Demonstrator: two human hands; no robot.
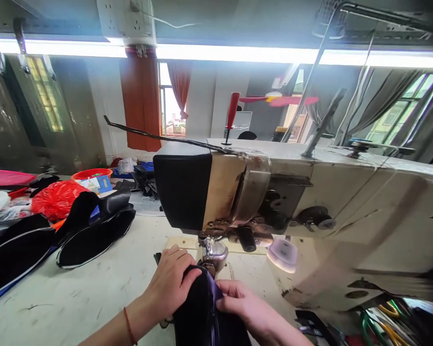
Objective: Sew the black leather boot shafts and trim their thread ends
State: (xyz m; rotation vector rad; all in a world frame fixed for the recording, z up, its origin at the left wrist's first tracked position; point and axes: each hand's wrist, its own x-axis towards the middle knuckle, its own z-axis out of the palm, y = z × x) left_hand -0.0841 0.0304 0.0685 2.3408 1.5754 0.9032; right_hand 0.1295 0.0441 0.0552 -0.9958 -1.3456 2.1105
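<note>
A black fabric piece [195, 307] with a shiny dark purple strip along its seam lies under the needle area of a sewing machine [216, 254]. My left hand [171, 281], with a red string at the wrist, is closed over the piece's upper left side, thumb on top. On the right edge, my right hand [236, 300] pinches the strip between thumb and fingers. Both hands are just in front of the presser foot, whose contact with the fabric is partly hidden by the left hand and the piece.
Black pieces with white edging [97, 238] lie on the left of the table [122, 283]. Behind them are a red plastic bag [57, 199] and an orange basin [92, 173]. A red-handled screwdriver [233, 110] stands on the machine head. Scissors with coloured handles [382, 322] lie at lower right.
</note>
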